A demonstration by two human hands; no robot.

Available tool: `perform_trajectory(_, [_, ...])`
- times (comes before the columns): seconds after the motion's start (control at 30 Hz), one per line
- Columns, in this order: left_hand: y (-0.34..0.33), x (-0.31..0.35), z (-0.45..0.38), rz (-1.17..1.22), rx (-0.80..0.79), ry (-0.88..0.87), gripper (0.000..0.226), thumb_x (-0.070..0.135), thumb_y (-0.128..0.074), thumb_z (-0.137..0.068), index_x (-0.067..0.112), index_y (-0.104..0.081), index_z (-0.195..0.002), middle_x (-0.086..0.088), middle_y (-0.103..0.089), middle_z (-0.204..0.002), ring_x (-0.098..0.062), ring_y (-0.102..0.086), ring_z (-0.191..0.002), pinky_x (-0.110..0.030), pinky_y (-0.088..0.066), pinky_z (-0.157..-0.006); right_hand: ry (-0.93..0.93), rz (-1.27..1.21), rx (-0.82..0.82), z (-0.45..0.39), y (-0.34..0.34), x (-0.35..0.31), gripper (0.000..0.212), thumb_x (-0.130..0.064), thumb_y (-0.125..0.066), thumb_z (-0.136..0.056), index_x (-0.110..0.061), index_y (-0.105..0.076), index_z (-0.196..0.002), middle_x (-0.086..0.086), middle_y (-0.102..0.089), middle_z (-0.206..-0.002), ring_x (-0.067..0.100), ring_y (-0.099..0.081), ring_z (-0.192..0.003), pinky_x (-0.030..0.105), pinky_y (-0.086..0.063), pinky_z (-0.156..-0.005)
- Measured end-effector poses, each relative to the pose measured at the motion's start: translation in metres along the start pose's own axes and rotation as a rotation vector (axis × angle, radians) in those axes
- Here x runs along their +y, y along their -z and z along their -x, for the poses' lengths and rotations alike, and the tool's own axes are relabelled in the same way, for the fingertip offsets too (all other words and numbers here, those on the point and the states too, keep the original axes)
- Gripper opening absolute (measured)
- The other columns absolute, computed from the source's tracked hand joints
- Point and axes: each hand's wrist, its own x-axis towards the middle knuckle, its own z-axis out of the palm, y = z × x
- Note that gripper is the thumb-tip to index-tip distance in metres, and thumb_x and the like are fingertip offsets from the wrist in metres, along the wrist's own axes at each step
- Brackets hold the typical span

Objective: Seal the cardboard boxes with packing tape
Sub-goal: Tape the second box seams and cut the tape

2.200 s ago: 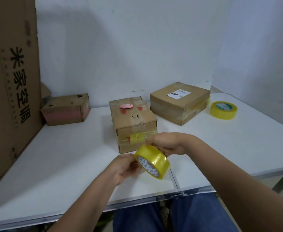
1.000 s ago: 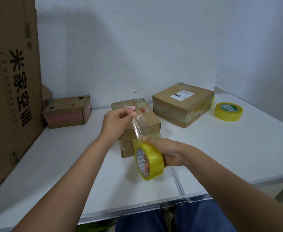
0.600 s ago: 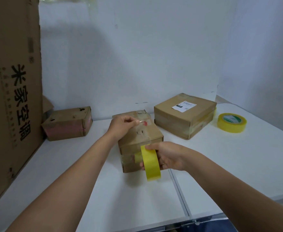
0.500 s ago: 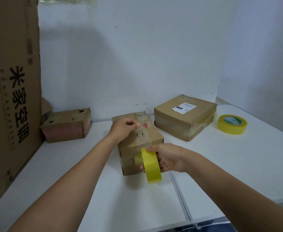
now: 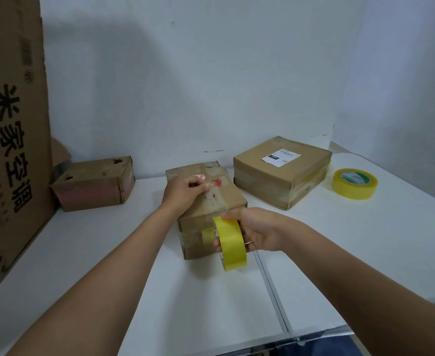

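A small cardboard box [image 5: 226, 199] with red marks on its lid stands in the middle of the white table [image 5: 108, 278]. My left hand [image 5: 183, 192] lies on the lid, its fingertips pinching the free end of clear tape down onto the cardboard. My right hand [image 5: 255, 231] grips a yellow tape roll [image 5: 230, 242] held on edge against the box's front face, below the lid's front edge. A strip of tape runs from the roll over the lid towards my left fingers.
A wider labelled box [image 5: 283, 170] stands right of the small one, with a second yellow tape roll [image 5: 354, 183] beyond it. A worn pink-sided box [image 5: 95, 183] sits at the back left. A tall printed carton [image 5: 10, 124] walls the left side.
My left hand pulled the tape end from the roll up and back onto the box lid. My right hand carried the roll from mid-air down to the box's front face.
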Motion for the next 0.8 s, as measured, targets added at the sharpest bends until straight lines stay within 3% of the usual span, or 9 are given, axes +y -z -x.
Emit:
perform_trajectory(0.2, [-0.0019,-0.0037,0.0005,-0.036,0.004,-0.009,0.012,0.030,-0.075,-0.084,0.021,-0.078,-0.091,0.012,-0.065,-0.125,0.002,-0.054,-0.106,-0.003,-0.031,-0.079,-0.007,0.021,0.007,-0.0020,0.0003,-0.0006,0.034,-0.036,-0.042,-0.101,-0.010,-0.060,-0.114,0.010,-0.075,-0.095,0.023,-0.074,-0.087,0.030,-0.055,-0.070])
perform_trajectory(0.4, [0.0007,0.0001,0.0013,-0.044,-0.039,-0.034,0.013,0.022,-0.074,-0.086,0.014,-0.074,-0.097,0.001,-0.055,-0.122,-0.006,-0.053,-0.095,-0.017,-0.039,-0.093,-0.022,0.026,0.004,-0.0008,0.0018,-0.0026,0.034,-0.035,-0.043,-0.100,-0.008,-0.061,-0.113,0.011,-0.075,-0.094,0.023,-0.074,-0.085,0.034,-0.056,-0.078])
perform_trajectory(0.63, [0.0032,0.0005,-0.0021,-0.165,-0.063,-0.051,0.009,0.025,-0.073,-0.086,0.023,-0.066,-0.082,0.010,-0.054,-0.116,0.003,-0.050,-0.079,-0.008,-0.034,-0.069,-0.016,0.035,-0.004,-0.0036,0.0043,-0.0016,0.034,-0.034,-0.043,-0.100,-0.009,-0.058,-0.117,0.011,-0.075,-0.094,0.024,-0.074,-0.085,0.033,-0.055,-0.074])
perform_trajectory(0.73, [-0.0004,-0.0002,-0.0050,-0.241,-0.021,-0.072,0.008,0.026,-0.071,-0.088,0.022,-0.064,-0.086,0.007,-0.055,-0.109,0.001,-0.051,-0.077,-0.008,-0.033,-0.066,-0.016,0.033,-0.013,-0.0045,0.0046,0.0001,0.033,-0.034,-0.042,-0.100,-0.010,-0.058,-0.116,0.010,-0.075,-0.093,0.023,-0.074,-0.085,0.032,-0.055,-0.074])
perform_trajectory(0.8, [-0.0016,0.0007,-0.0080,-0.298,-0.003,-0.066,0.008,0.027,-0.068,-0.089,0.020,-0.064,-0.090,0.002,-0.057,-0.109,-0.006,-0.053,-0.083,-0.017,-0.037,-0.072,-0.013,0.027,-0.014,-0.0048,0.0050,0.0006,0.033,-0.034,-0.042,-0.100,-0.010,-0.057,-0.117,0.011,-0.075,-0.094,0.023,-0.074,-0.085,0.033,-0.055,-0.074])
